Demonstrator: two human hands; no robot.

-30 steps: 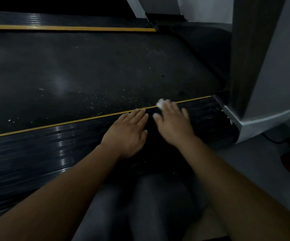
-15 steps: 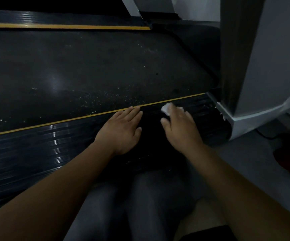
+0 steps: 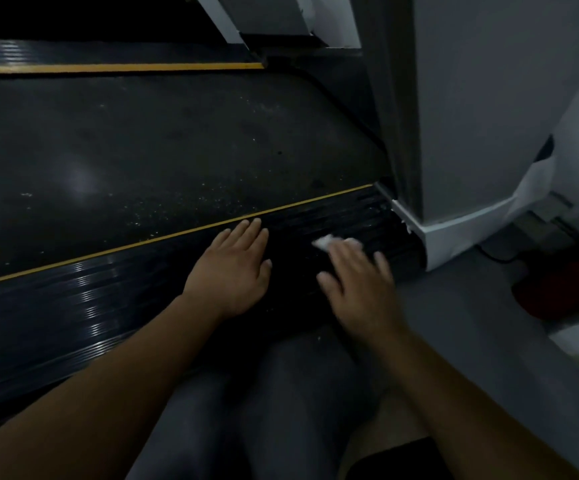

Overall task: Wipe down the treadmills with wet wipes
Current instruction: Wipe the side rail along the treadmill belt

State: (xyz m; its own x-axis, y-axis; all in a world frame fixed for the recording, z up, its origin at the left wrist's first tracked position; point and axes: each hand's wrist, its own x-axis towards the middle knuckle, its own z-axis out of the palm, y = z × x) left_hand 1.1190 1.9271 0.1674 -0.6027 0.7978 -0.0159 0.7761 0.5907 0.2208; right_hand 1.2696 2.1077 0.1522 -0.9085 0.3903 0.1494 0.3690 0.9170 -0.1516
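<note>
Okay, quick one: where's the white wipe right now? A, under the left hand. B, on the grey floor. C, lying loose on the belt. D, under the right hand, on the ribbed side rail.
D: the white wipe pokes out from under the right hand, which presses it on the ribbed side rail; the left hand rests flat beside it, with no wipe showing.

The left hand (image 3: 234, 271) lies flat, the right hand (image 3: 359, 284) palm-down, spread.
</note>
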